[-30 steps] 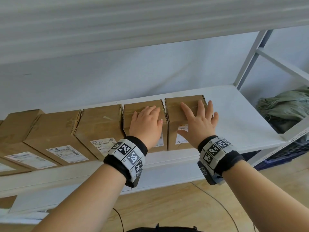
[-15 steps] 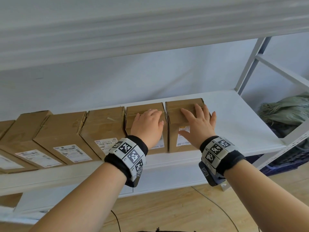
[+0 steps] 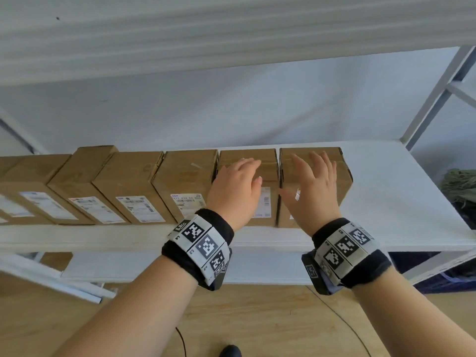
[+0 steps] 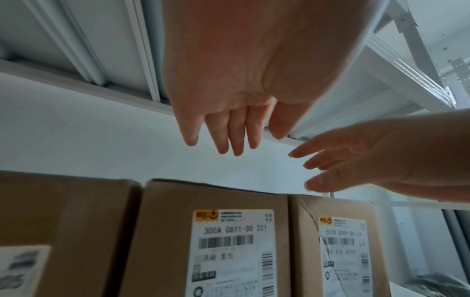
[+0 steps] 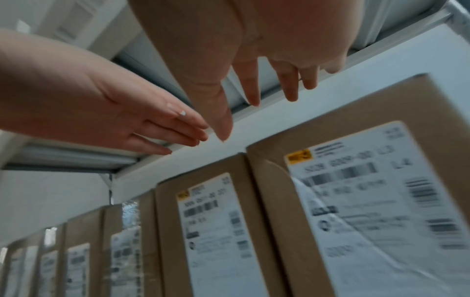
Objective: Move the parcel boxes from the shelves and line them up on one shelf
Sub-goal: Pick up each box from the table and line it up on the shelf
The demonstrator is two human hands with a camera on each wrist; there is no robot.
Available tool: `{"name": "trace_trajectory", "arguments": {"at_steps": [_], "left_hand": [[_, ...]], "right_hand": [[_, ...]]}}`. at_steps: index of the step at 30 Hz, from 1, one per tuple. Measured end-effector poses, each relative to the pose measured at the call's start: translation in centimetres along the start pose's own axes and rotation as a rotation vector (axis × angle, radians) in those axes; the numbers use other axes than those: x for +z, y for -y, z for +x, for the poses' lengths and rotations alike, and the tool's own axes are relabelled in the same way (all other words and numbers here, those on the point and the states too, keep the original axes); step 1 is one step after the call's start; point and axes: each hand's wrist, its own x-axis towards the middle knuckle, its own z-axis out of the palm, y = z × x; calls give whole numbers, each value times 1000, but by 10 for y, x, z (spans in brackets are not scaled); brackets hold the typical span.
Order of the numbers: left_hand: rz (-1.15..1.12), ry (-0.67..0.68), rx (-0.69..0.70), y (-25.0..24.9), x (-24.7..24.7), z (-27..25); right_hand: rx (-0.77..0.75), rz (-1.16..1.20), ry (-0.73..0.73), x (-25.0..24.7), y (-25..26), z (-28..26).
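Note:
Several brown parcel boxes with white labels stand side by side along the front of a white shelf [image 3: 386,197]. My left hand [image 3: 237,186] hovers over the second box from the right [image 3: 268,163], fingers straight and together, holding nothing. My right hand [image 3: 314,191] hovers over the rightmost box [image 3: 296,153], fingers spread, also empty. The left wrist view shows the left hand [image 4: 229,112] clear above the labelled box [image 4: 216,241], with the right hand [image 4: 368,160] beside it. In the right wrist view the right hand [image 5: 254,60] hangs above the rightmost box [image 5: 356,201].
The underside of an upper shelf [image 3: 231,34] hangs close above. A grey upright post [image 3: 438,94] stands at the back right. Bare shelf extends right of the boxes, ending near a green bundle [image 3: 461,186]. A lower shelf [image 3: 257,266], wooden floor and a cable [image 3: 342,320] lie below.
Both hands, which lay flat on the tops of the two rightmost boxes, have lifted off them and pulled back a little. The boxes stay in place.

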Motion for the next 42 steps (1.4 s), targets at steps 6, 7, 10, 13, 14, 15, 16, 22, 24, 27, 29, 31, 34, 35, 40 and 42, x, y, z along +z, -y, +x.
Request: {"name": "trace_trajectory", "arguments": {"at_steps": [6, 7, 10, 13, 14, 15, 16, 22, 24, 27, 29, 31, 34, 35, 40, 42], "left_hand": [[-50, -117, -98, 25, -29, -38], [-58, -139, -112, 31, -36, -46], [-39, -197, -139, 56, -56, -70], [-7, -235, -188, 86, -79, -98], [3, -248, -204, 98, -88, -110], [18, -259, -221, 111, -97, -123], [34, -269, -241, 124, -106, -137], [107, -335, -353, 218, -170, -237], [138, -348, -382, 250, -192, -270], [183, -358, -450, 291, -224, -318], [194, -361, -508, 314, -242, -347], [198, -371, -567, 335, -257, -371], [205, -410, -647, 365, -275, -399], [204, -421, -673, 375, -280, -406], [193, -443, -761, 430, -302, -427], [210, -460, -770, 459, -311, -429]], "right_hand": [[-145, 196, -22, 16, 47, -7], [-170, 209, -20, 20, 57, -9], [-247, 224, -20, 33, 91, -13], [-331, 226, 0, 48, 132, -21], [-353, 231, 16, 55, 149, -26], [-369, 238, 35, 62, 166, -31], [-383, 245, 53, 70, 184, -37], [-438, 299, 175, 124, 313, -93], [-476, 326, 210, 144, 356, -111], [-525, 348, 265, 169, 416, -135], [-552, 371, 312, 183, 451, -148], [-576, 387, 356, 196, 482, -158], [-621, 400, 405, 218, 524, -166], [-632, 404, 421, 226, 537, -167], [-682, 437, 503, 274, 594, -166], [-695, 446, 525, 299, 617, -162]]}}
